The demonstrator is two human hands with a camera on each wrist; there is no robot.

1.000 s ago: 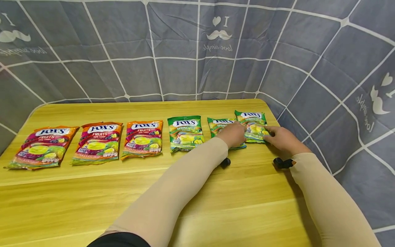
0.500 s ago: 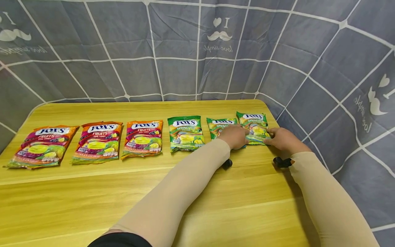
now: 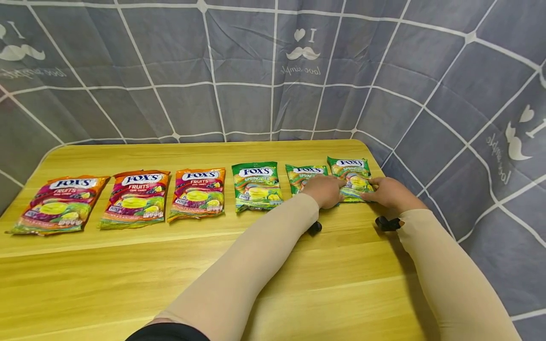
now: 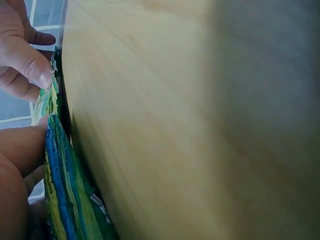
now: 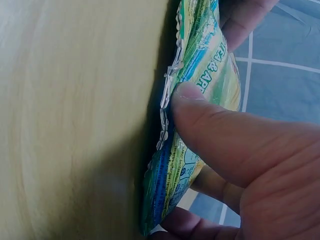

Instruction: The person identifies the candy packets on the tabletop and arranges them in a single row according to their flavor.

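Observation:
In the head view my right hand (image 3: pixel 394 194) grips the lower right side of the far-right green Spring Tea candy bag (image 3: pixel 351 173). Its thumb (image 5: pixel 200 115) presses by the crimped bottom edge in the right wrist view. My left hand (image 3: pixel 325 191) reaches across another green candy bag (image 3: pixel 304 173) and pinches the far-right bag's left edge; its fingertips are partly hidden. The bag under my left hand shows only its upper part in the head view. Both bags lie face up on the table.
A third green candy bag (image 3: pixel 257 187) lies left of my left hand. Farther left are three orange-and-purple Fruits bags, the nearest of them a Fruits candy bag (image 3: pixel 197 193). The wooden table (image 3: pixel 170 270) meets a grey tiled-pattern curtain (image 3: pixel 243 109) at the back and right.
The far-right candy bag has shifted slightly right and toward me, with both hands on it. My left hand has moved a little the same way. The other bags stay put.

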